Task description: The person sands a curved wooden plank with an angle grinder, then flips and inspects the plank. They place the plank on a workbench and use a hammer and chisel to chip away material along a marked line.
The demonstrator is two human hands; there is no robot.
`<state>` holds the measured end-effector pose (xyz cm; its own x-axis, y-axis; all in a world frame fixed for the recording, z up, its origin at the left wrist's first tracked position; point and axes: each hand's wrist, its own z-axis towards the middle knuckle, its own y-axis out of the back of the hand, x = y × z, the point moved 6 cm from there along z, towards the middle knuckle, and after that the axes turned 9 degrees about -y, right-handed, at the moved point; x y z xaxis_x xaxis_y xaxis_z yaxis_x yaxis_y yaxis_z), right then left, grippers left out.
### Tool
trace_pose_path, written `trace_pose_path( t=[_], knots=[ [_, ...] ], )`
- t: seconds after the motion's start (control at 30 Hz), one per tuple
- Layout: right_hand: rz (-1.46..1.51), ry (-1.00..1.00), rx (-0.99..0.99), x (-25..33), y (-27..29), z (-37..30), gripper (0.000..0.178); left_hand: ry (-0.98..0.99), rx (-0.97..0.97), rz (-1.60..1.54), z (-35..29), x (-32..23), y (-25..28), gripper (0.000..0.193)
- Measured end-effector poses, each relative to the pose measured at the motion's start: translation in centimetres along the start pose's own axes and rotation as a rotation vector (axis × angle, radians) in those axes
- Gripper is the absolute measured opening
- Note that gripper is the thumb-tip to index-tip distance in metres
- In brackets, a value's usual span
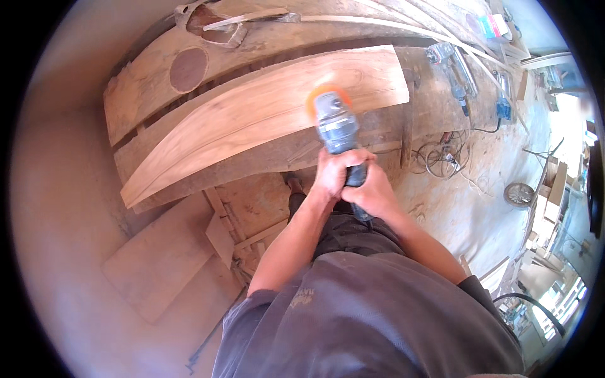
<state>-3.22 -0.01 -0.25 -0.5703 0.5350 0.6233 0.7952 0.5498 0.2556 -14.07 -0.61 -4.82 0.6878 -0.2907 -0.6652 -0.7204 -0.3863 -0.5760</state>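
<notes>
Both hands, left hand (333, 173) and right hand (372, 189), grip wrapped tight round grinder (337, 126) body for control; orange disc (328, 96) ahead of grip, pressed on plank (252, 113) across bench (435, 107).

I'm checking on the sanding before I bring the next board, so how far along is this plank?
Done: the plank looks pale and fairly even across most of its face. In hand: both hands, left hand and right hand, clamp the sander, its orange disc on the plank's right part. Left: the darker slab behind looks rough; how smooth the plank is cannot be judged.
</notes>
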Motion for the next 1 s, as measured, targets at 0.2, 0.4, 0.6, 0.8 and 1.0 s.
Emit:
trace_pose_path(
  t=[0.2, 0.4, 0.6, 0.8, 1.0],
  knots=[
    [0.087, 0.062, 0.020, -1.7, 0.9, 0.8, 0.050, 0.032, 0.009, 0.027, 0.5, 0.4, -1.5, 0.026],
    [-0.145, 0.054, 0.184, 0.9, -3.8, 0.4, 0.068, -0.050, -0.123, -0.042, -3.0, -1.2, 4.2, 0.041],
    [-0.067, -0.009, 0.083, -1.2, -0.6, 0.7, 0.064, -0.017, -0.028, 0.035, -0.8, -0.1, 0.8, 0.036],
    [0.157, 0.009, -0.167, -2.5, 5.7, 0.5, 0.047, 0.085, 0.147, 0.154, 3.4, 2.5, -6.0, 0.028],
    [0.148, 0.010, -0.070, -2.5, 5.5, 0.7, 0.055, 0.093, 0.128, 0.270, 2.9, 2.0, -5.9, 0.035]
  ],
)
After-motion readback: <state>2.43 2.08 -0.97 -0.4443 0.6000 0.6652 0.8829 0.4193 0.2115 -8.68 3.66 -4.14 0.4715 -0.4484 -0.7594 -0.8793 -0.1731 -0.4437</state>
